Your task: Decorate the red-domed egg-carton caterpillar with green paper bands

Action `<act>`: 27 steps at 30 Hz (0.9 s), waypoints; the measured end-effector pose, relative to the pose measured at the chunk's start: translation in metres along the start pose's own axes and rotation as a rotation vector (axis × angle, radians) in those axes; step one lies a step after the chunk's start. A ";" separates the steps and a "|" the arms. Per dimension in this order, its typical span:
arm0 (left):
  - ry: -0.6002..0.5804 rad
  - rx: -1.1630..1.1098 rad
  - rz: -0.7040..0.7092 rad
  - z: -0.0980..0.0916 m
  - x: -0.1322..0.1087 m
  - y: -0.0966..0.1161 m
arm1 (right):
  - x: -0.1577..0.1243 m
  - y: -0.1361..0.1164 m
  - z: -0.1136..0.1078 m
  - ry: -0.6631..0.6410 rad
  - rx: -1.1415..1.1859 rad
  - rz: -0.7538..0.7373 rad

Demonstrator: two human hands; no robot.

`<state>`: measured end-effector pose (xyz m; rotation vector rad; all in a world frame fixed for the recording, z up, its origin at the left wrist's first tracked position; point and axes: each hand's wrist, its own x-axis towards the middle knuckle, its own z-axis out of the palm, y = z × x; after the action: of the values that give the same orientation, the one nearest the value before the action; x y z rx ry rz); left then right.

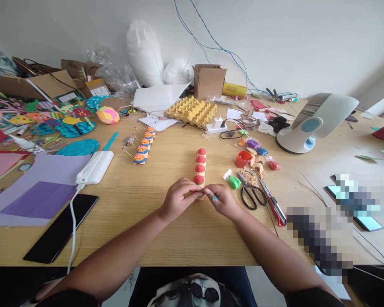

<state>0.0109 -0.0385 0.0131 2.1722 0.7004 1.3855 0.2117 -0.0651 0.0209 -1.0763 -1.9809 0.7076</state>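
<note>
A strip of egg-carton cups with red-painted tops (200,165) lies on the wooden table (166,238), running away from me. My left hand (176,199) and my right hand (222,199) meet at its near end. Both are closed in a pinch around that end. A small blue-green bit shows between the right fingers; I cannot make out what it is. A second, finished-looking strip with blue and orange cups and toothpick legs (144,147) lies further left.
Black scissors (252,194), a red cutter (273,204), a red cap (242,159) and small clay lumps lie right of my hands. A fan (310,123) stands at the right. A black phone (61,232), a white power bank (95,167) and purple paper lie left.
</note>
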 end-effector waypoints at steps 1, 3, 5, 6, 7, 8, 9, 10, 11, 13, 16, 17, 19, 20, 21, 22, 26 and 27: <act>0.008 0.005 -0.001 0.000 0.000 0.000 | 0.000 -0.001 0.000 -0.004 0.033 0.016; 0.025 0.025 0.004 -0.002 0.000 0.000 | 0.000 -0.003 -0.001 -0.020 0.083 0.053; 0.035 0.050 0.017 -0.004 0.001 -0.001 | 0.000 -0.004 -0.001 -0.014 0.105 0.086; 0.035 0.060 0.024 -0.005 0.001 -0.001 | 0.000 -0.004 0.000 -0.001 0.108 0.095; 0.033 0.068 0.031 -0.005 0.001 -0.001 | 0.000 -0.004 0.000 0.016 0.112 0.096; 0.029 0.071 0.036 -0.005 0.001 -0.001 | 0.000 -0.003 0.001 0.034 0.117 0.090; 0.024 0.072 0.041 -0.005 0.000 -0.001 | 0.000 -0.002 0.001 0.047 0.122 0.077; 0.022 0.070 0.044 -0.004 0.000 0.000 | 0.000 -0.001 0.002 0.055 0.126 0.061; 0.023 0.068 0.046 -0.003 0.000 0.000 | 0.000 0.000 0.002 0.059 0.127 0.046; 0.035 0.060 0.043 -0.001 -0.001 0.000 | 0.000 0.001 0.002 0.066 0.117 0.025; 0.051 0.036 0.018 0.001 -0.002 -0.001 | 0.000 0.002 0.002 0.064 0.105 0.008; 0.050 0.028 0.006 0.001 -0.003 -0.002 | 0.001 0.002 0.002 0.061 0.099 0.004; 0.041 0.021 -0.015 0.000 -0.003 -0.003 | 0.001 0.002 0.001 0.053 0.087 -0.003; 0.036 0.021 -0.019 -0.001 -0.003 -0.003 | 0.001 0.002 0.001 0.051 0.080 -0.008; 0.032 0.021 -0.022 -0.001 -0.003 -0.003 | 0.001 0.002 0.001 0.051 0.075 -0.015; 0.031 0.018 -0.020 -0.002 -0.002 -0.003 | 0.001 0.002 0.002 0.053 0.073 -0.023; 0.030 0.003 0.010 -0.002 0.000 -0.001 | 0.001 0.002 0.002 0.062 0.069 -0.033; 0.030 0.001 0.016 -0.002 0.000 -0.001 | 0.001 0.002 0.002 0.062 0.071 -0.030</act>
<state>0.0090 -0.0377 0.0130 2.1664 0.6958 1.4287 0.2104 -0.0639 0.0186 -1.0121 -1.9011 0.7146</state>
